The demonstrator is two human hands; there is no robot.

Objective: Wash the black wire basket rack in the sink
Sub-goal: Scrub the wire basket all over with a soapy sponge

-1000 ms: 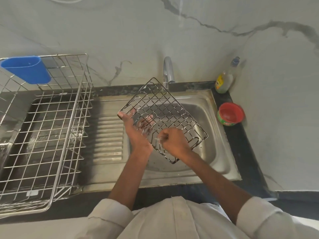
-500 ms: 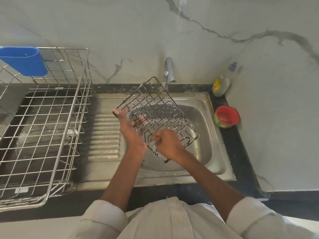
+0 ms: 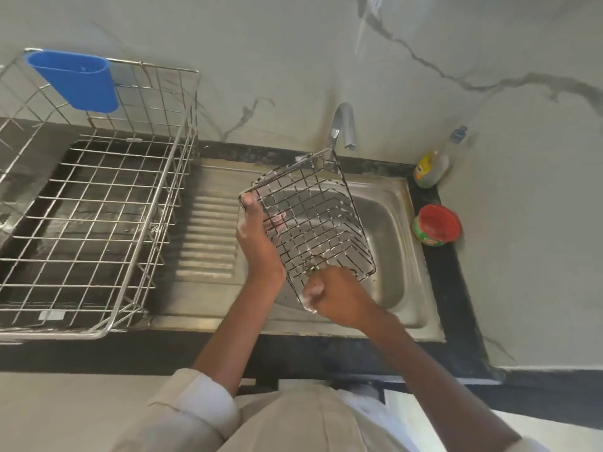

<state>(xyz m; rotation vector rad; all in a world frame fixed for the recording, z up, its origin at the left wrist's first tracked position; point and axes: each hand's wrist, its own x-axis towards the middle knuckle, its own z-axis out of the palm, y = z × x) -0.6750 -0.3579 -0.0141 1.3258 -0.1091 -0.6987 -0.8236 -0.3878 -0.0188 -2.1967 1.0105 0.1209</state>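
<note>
Both hands are busy: your left hand [image 3: 257, 243] holds the black basket [image 3: 310, 220] tilted over the sink [image 3: 396, 256] while your right hand [image 3: 329, 293] clutches a soapy scrubber against its lower corner, so rinsing likely comes next.

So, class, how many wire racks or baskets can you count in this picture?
2. The small black wire basket rack is held tilted over the steel sink; the large silver wire dish rack sits on the counter left of it.
</note>
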